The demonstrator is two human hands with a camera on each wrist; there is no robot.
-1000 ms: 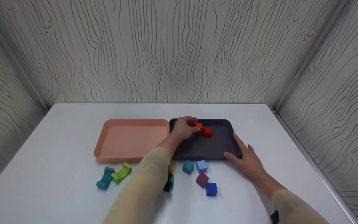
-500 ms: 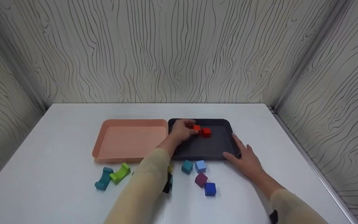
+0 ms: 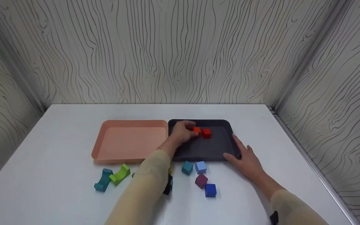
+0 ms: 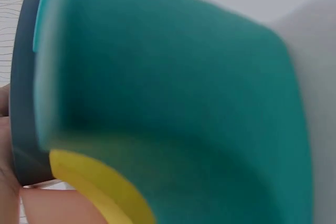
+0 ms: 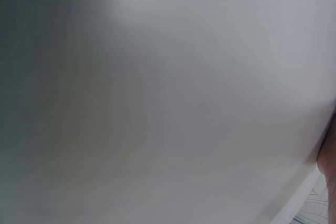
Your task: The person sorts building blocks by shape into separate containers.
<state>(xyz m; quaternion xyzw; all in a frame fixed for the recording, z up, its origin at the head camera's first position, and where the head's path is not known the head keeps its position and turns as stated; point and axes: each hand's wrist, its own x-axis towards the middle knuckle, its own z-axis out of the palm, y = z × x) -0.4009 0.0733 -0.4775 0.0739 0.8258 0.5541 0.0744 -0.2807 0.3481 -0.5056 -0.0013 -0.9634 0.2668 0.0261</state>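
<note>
In the head view my left hand (image 3: 182,132) reaches into the dark tray (image 3: 211,151) and pinches an orange-red cube (image 3: 197,130) between thumb and fingers. Just right of that cube, a second red cube (image 3: 206,133) lies in the same tray. My right hand (image 3: 248,160) touches the tray's right front corner, thumb and fingers spread along the rim. The left wrist view is mostly filled by a blurred teal block (image 4: 173,66) with a curved side. A yellow curved piece (image 4: 100,184) shows beside it. Blank white surface fills most of the right wrist view.
A pink tray (image 3: 133,142) stands left of the dark one. In front lie a teal cube (image 3: 187,167), a light blue cube (image 3: 201,167), a maroon cube (image 3: 201,181) and a blue cube (image 3: 210,190). Teal (image 3: 103,180) and green (image 3: 120,174) arch blocks lie at left.
My left hand has brought the pinched cube down and slightly toward me, level with the other red cube. The right hand stays at the tray corner.
</note>
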